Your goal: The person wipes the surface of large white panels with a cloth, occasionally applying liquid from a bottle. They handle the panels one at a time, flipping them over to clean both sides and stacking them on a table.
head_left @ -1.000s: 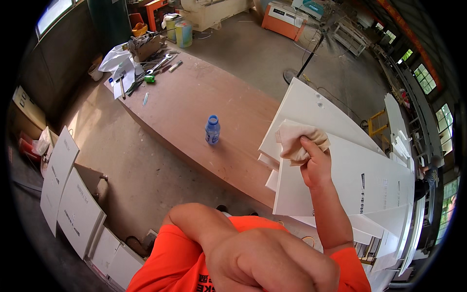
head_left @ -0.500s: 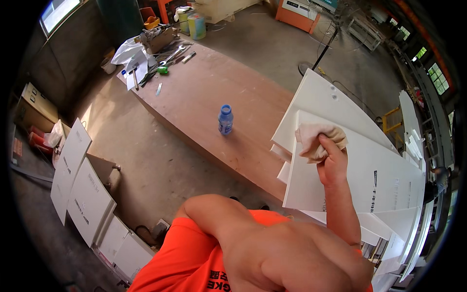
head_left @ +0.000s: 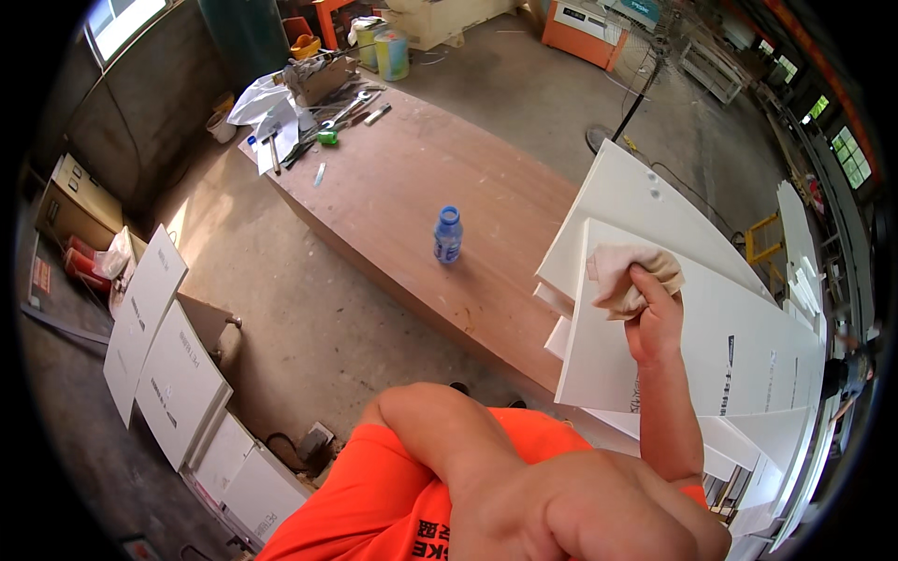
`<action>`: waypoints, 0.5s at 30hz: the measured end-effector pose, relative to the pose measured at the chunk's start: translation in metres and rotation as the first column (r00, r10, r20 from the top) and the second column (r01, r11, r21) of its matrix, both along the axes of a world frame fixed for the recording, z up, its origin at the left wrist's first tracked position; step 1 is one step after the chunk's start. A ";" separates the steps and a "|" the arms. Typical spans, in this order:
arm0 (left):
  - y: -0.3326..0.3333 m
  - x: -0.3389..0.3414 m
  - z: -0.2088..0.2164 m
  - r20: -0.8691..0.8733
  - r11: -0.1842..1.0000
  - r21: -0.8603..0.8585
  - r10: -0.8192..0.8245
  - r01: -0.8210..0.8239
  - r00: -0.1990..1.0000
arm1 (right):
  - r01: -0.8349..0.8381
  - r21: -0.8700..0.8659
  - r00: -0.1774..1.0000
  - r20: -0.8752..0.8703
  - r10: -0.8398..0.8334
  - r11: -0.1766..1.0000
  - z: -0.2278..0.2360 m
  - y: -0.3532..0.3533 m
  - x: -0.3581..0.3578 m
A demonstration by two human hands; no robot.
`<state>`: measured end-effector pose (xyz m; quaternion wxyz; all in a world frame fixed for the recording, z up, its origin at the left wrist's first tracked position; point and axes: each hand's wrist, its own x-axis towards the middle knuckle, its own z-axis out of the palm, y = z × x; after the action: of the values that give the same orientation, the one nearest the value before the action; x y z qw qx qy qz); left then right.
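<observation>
A bunched cream-white cloth (head_left: 629,279) is gripped in my right hand (head_left: 658,323), thumb on top and fingers closed round it. The hand is over the upper white panel (head_left: 692,346) of a stack on the right; I cannot tell whether the cloth touches its surface. My left arm is bent across my orange shirt, and my left hand (head_left: 636,514) looms large at the lower edge, close to the camera; its fingers cannot be made out. Left of the panels, an uncapped blue plastic bottle (head_left: 448,236) stands upright on the brown table (head_left: 393,178).
Spanners (head_left: 348,108), a hammer (head_left: 273,154), and papers (head_left: 267,105) crowd the table's far left end. More white panels (head_left: 178,388) lean at the left. A standing fan (head_left: 645,84) and an orange machine (head_left: 582,35) are beyond the table.
The whole view has shifted slightly, moving the table and bottle a little right and down. My right hand stays over the panel with the cloth; my left arm remains bent.
</observation>
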<state>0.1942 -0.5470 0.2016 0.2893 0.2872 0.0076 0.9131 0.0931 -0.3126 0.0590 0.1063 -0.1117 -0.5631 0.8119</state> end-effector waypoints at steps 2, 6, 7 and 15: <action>0.000 -0.013 -0.004 0.000 0.986 -0.152 -0.067 0.066 0.998 | 0.018 0.002 1.000 -0.010 -0.018 1.000 0.001 0.001 0.000; 0.027 -0.064 -0.072 0.074 0.958 -0.284 -0.005 0.026 0.997 | 0.048 -0.114 0.998 0.051 -0.042 0.992 -0.015 0.004 -0.011; 0.037 -0.082 -0.100 0.104 0.962 -0.270 0.072 -0.042 0.992 | 0.009 -0.057 1.000 0.018 -0.008 0.998 -0.012 0.007 -0.010; 0.013 -0.107 -0.176 0.076 0.690 -0.511 0.630 -0.512 0.773 | -0.105 0.026 0.994 0.028 0.105 0.994 -0.004 0.006 -0.019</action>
<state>0.0868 -0.5337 0.0254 0.0465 0.0776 0.2787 0.9561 0.0742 -0.3070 0.0553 0.0576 -0.0912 -0.5806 0.8070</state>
